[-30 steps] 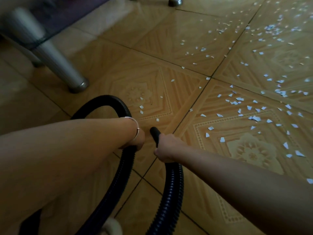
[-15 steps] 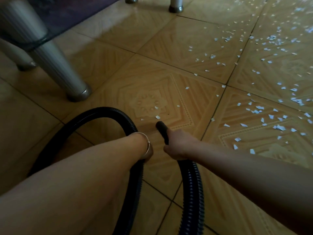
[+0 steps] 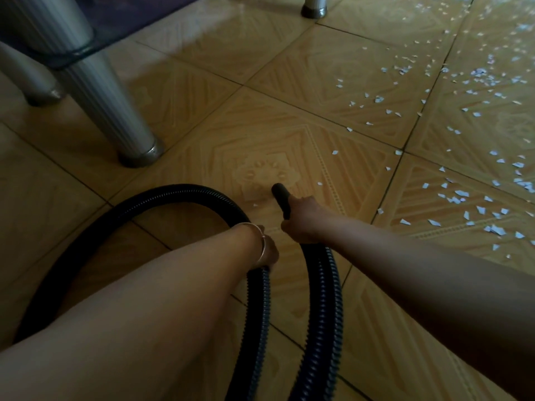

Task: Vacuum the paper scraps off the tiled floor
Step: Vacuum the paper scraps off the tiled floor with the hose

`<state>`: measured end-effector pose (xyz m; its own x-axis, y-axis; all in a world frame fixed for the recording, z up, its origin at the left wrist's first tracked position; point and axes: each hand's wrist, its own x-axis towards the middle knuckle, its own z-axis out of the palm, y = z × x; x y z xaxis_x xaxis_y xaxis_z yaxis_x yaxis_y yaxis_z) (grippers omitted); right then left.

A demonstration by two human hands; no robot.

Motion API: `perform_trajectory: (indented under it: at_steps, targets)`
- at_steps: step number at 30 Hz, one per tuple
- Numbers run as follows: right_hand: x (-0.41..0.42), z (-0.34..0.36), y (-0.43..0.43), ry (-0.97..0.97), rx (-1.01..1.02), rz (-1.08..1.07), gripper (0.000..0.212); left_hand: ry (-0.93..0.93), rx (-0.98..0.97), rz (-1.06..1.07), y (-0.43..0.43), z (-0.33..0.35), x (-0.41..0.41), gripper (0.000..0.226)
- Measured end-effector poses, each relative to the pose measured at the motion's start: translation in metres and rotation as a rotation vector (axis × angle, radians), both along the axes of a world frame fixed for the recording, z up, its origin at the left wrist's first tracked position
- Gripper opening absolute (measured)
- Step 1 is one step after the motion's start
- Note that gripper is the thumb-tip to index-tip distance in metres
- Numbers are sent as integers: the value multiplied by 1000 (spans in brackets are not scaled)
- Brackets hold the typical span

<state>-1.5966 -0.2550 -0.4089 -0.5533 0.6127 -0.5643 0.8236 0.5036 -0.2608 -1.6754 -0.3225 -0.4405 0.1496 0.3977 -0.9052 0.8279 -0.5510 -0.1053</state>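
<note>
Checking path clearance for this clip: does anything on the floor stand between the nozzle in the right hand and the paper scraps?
Nothing visible. Only bare tile lies between the nozzle and the paper scraps to its right; the table leg stands away to the left, the hose loops behind.

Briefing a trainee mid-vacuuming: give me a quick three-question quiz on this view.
1. True or false: the right hand grips the hose just behind the nozzle.
2. Most paper scraps lie where, relative to the nozzle? A: to its left, by the table leg. B: to its right and ahead. C: inside the hose loop.
3. Fill in: the left hand, also on the hose, wears a ___ at the wrist.

Key: 1 true; 2 B; 3 bracelet.
</note>
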Motion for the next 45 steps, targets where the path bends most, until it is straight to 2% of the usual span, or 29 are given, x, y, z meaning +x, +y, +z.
perform_trajectory:
  at_steps: [6, 10, 16, 19, 25, 30, 34, 36, 39, 41, 45]
  targets:
    - [2, 2, -2, 11, 0, 73, 55, -5, 41, 128, -4, 4, -3, 42]
    - [4, -3, -19, 8, -29, 161, 55, -62, 162, 143, -8, 7, -6, 40]
    - [11, 8, -8, -17, -32, 58, 52, -50, 362, 185, -15, 10, 0, 35]
    - [21, 11, 5, -8, -35, -8, 47, -22, 355, 198, -14, 12, 4, 41]
    - [34, 23, 26, -18, -53, -96, 34, -18, 199, 331, -2, 20, 14, 55]
    - [54, 40, 45, 20, -48, -209, 29, -207, 218, 542, 18, 34, 23, 46]
    - [80, 58, 73, 47, -14, -348, 17, -384, 384, 705, 40, 51, 38, 30]
    - [93, 67, 90, 60, 11, -369, 23, -467, 470, 772, 52, 65, 49, 24]
    - [116, 80, 116, 100, 19, -421, 29, -561, 558, 754, 73, 90, 71, 22]
    - [129, 85, 129, 112, 25, -425, 18, -612, 573, 737, 84, 102, 86, 21]
    - [159, 95, 154, 128, 35, -467, 14, -722, 527, 775, 112, 117, 119, 21]
